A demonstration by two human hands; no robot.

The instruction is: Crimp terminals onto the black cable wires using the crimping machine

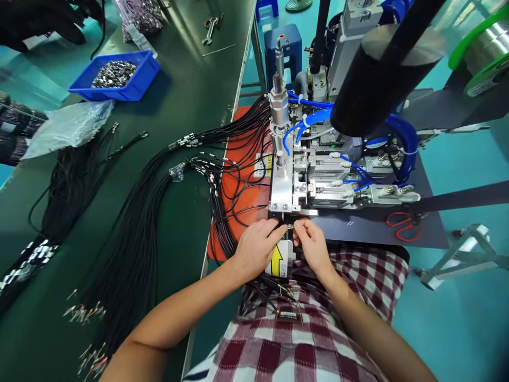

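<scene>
My left hand [258, 245] is closed at the front of the machine [283, 183], thumb and fingers pinched together. Facing it, my right hand [313, 245] pinches as well. A small metal cable connector [290, 226] shows between the fingertips of both hands, right below the machine's silver block. Most of it is hidden by the fingers. Under my hands is a white label with a yellow arrow [277, 259]. Black cables [220, 212] lie on the orange mat [242, 199] to the left, and loose coloured wire ends [290, 291] rest near my lap.
Bundles of black cables [131, 233] spread over the green table [186, 69]. A blue bin [133, 91] of small metal parts and a wrench [209, 32] lie farther back. Red-handled scissors [403, 226] are at the right. A black cylinder [377, 85] overhangs the machine. Someone's black-gloved hand [51, 21] shows top left.
</scene>
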